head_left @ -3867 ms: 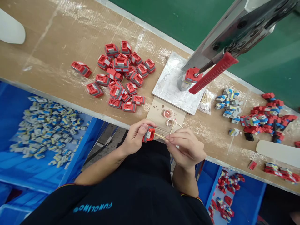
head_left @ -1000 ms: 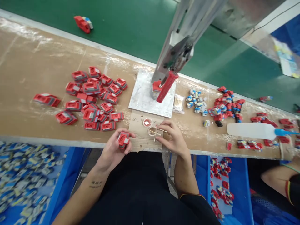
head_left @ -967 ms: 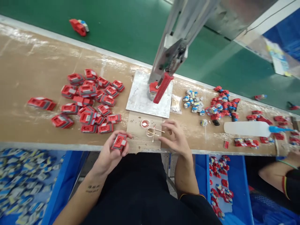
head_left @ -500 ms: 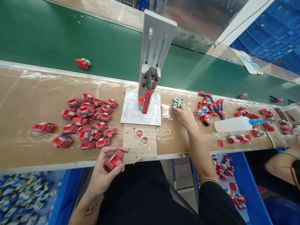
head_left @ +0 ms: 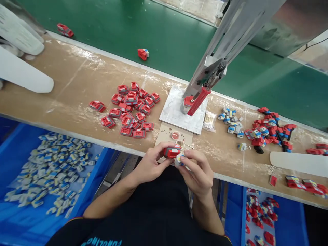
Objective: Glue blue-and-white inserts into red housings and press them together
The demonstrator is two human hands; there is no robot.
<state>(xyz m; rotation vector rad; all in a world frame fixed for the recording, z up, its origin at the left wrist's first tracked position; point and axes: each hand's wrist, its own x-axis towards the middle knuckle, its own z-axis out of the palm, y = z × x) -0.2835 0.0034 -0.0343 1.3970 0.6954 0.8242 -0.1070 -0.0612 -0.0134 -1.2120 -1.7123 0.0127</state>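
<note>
Near the table's front edge, my left hand (head_left: 151, 163) grips a red and grey plastic toy part (head_left: 170, 152) between thumb and fingers. My right hand (head_left: 198, 171) pinches a small white, blue and yellow plastic piece (head_left: 179, 159) right beside the red part; whether the two touch I cannot tell. Behind my hands, a piece of cardboard (head_left: 164, 134) carries a small cup of red paste (head_left: 175, 136) and a second cup partly hidden by my fingers. A hand press with a red handle (head_left: 199, 101) stands on a white base plate (head_left: 170, 111).
Several red parts (head_left: 130, 99) lie heaped to the left. Right of the press are a bag of cotton swabs (head_left: 209, 120), white-blue pieces (head_left: 232, 119) and red assemblies (head_left: 271, 128). A green conveyor belt (head_left: 107, 34) runs behind. Blue bins (head_left: 96, 171) of parts stand below the table.
My right hand has come back from the pile of white-blue pieces, bringing one to the red part in my left hand. The camera view has turned and shifted left.
</note>
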